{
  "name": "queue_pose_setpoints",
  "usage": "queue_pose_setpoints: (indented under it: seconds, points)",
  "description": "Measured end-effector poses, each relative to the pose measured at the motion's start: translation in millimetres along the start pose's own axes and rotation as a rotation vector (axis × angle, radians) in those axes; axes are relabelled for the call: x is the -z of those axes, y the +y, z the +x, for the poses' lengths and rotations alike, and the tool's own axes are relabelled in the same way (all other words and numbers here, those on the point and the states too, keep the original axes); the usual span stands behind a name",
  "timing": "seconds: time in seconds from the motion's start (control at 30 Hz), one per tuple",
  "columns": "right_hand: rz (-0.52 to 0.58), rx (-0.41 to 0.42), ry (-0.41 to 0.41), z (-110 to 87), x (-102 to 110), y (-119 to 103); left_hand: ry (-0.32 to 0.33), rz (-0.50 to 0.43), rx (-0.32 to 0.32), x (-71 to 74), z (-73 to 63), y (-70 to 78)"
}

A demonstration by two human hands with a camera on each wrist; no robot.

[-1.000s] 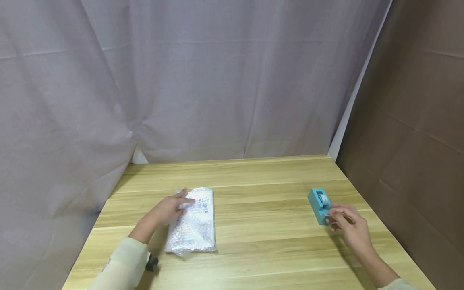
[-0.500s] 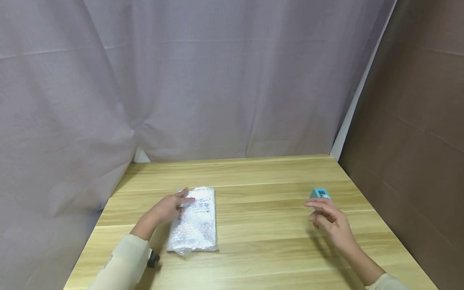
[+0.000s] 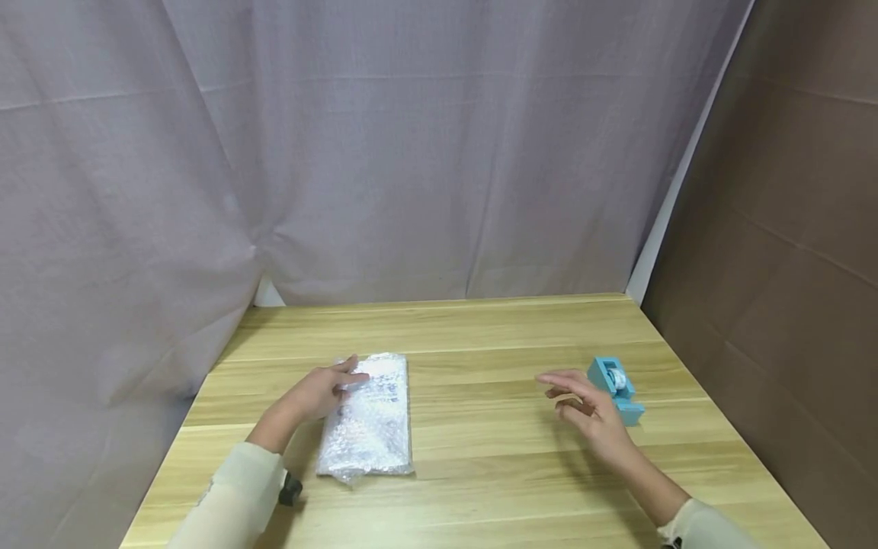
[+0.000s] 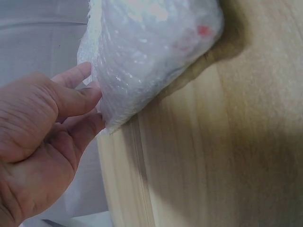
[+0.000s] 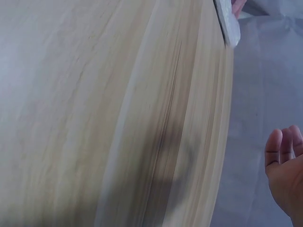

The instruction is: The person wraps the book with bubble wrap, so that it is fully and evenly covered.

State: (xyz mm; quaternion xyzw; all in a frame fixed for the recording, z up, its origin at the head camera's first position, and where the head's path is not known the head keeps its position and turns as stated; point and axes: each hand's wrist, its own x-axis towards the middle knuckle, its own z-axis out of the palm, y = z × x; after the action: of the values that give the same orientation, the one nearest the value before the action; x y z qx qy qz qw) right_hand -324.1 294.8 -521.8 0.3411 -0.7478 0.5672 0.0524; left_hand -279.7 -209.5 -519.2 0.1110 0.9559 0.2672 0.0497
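Note:
A flat package in bubble wrap (image 3: 370, 427) lies on the left part of the table. My left hand (image 3: 318, 393) rests on its upper left side with fingers spread, touching it. In the left wrist view the thumb and fingertips of my left hand (image 4: 52, 127) are right at the edge of the wrapped package (image 4: 142, 56), which shows a small red mark. My right hand (image 3: 590, 412) is raised over the table, fingers loosely bent, with nothing visible in them. Just behind it to the right stands a blue tape dispenser (image 3: 604, 370) with a clear roll, partly covered by the hand.
The wood-grain table (image 3: 480, 457) ends at a grey curtain (image 3: 384, 191) at the back. A brown curtain (image 3: 775, 252) hangs along the right side. A small black object (image 3: 290, 489) sits at the left wrist.
My right hand has moved left from the tape dispenser's front end, and the dispenser shows more fully again. The left hand has stayed on the package.

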Motion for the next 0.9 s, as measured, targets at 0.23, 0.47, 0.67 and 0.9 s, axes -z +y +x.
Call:
queue_pose_setpoints:
  seconds: [0.23,0.47,0.67,0.9]
  points:
    - [0.027,-0.002,-0.06,10.6,-19,-2,0.012,0.007,-0.011,0.0,0.2,-1.3]
    - [0.062,0.019,-0.123,19.6,-38,-5,0.019,0.001,-0.001,-0.4,0.4,-1.3]
    - [0.095,0.049,-0.175,28.1,-54,-9,0.014,0.001,0.016,0.1,-0.1,-1.0]
    - [0.133,0.072,-0.215,37.9,-71,-15,0.011,-0.004,0.025,0.2,0.7,-0.1]
